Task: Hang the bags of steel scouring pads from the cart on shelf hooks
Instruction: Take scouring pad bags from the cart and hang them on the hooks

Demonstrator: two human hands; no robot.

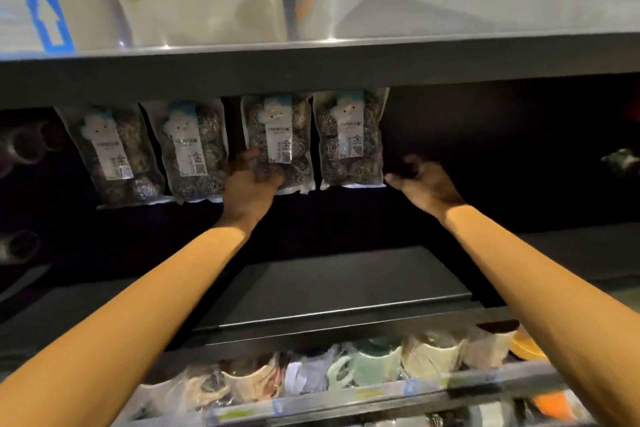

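Dim shop shelving fills the view. Under the grey upper shelf [311, 69] four bags of steel scouring pads hang side by side in a dark bay: first bag [114, 152], second bag [194, 149], third bag [277, 128] and fourth bag [349, 139].

The left hand [251, 177] curls its fingers round the lower left of the third bag. The right hand [424, 184] is spread and holds nothing, just beside the fourth bag's lower right corner.

These packs look light, with thin, slick, crinkly film over springy wire coils. The film would slip or dent if squeezed low down. The flat header at the top is likely the better hold for guiding the hole onto a hook.

The hooks and header holes are hidden behind the shelf edge, so I cannot tell how well each bag is seated. The cart is out of view, and shadow blurs both hands. Mugs [374, 364] crowd the lower shelf.
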